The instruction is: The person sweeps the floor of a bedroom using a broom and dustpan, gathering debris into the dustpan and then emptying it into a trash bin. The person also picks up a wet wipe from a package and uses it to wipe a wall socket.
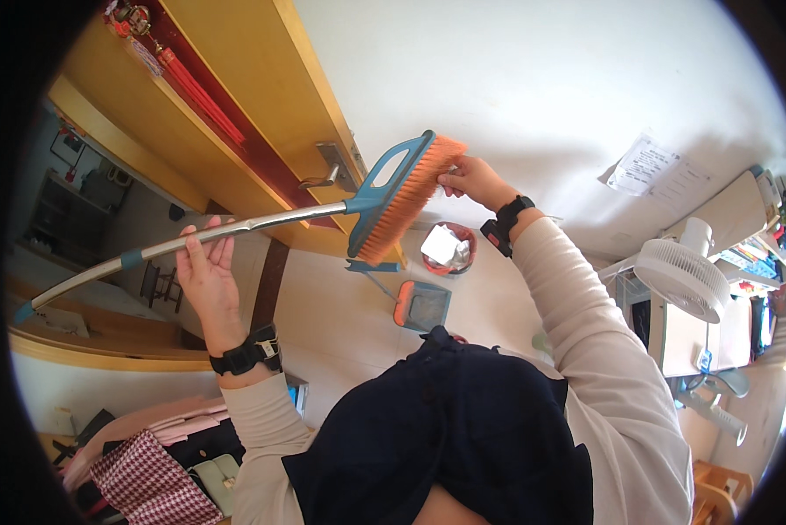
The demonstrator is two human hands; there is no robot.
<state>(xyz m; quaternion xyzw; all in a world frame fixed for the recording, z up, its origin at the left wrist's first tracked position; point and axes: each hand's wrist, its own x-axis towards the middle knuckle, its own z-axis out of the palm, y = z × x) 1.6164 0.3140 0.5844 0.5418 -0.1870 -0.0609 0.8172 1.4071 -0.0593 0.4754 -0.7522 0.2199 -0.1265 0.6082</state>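
A broom [301, 214] with a silver pole, a blue head and orange bristles [419, 197] is held up nearly level before me, its head to the right. My left hand [207, 271] grips the pole, palm turned up, with the thumb and fingers around it. At the far right edge of the bristles, my right hand [480, 182] is closed in a pinch on the bristle tips. Whether a bit of dirt or hair is also between those fingers is too small to tell. Both wrists wear black straps.
Below the broom head, a dustpan [428, 306] in blue-grey and orange stands on the floor near a red bin [445, 249] with white waste. An open yellow door [296, 105] is at the left. A white fan [683, 271] and desk are right; clothes [152, 477] lie lower left.
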